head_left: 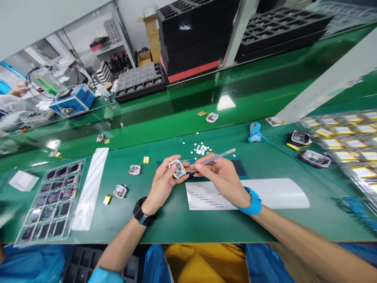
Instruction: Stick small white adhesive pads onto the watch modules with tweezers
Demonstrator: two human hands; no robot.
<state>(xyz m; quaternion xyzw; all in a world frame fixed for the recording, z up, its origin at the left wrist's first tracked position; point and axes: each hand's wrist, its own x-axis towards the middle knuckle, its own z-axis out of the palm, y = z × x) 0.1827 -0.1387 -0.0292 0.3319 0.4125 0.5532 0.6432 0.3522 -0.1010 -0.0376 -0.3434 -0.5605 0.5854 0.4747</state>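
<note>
My left hand [165,177] is closed around a small white-framed device housing [178,168] with its circuit side facing up. My right hand [220,173] grips a pair of metal tweezers [219,156], their tips touching or very near the housing's right edge. Whether the tips pinch anything is too small to tell. Just beyond my hands lies a scatter of small white pieces [201,149]. A white sheet with printed labels [265,193] lies under my right wrist, and a dark blue mat [240,168] shows partly behind that hand.
Several housings with yellow batteries, including one housing [120,191], lie to the left. Beyond them are a label strip [90,188] and a clear tray of dark parts [41,216]. A battery tray [362,151] and blue cord [290,157] are on the right. Black trays [197,43] stand behind.
</note>
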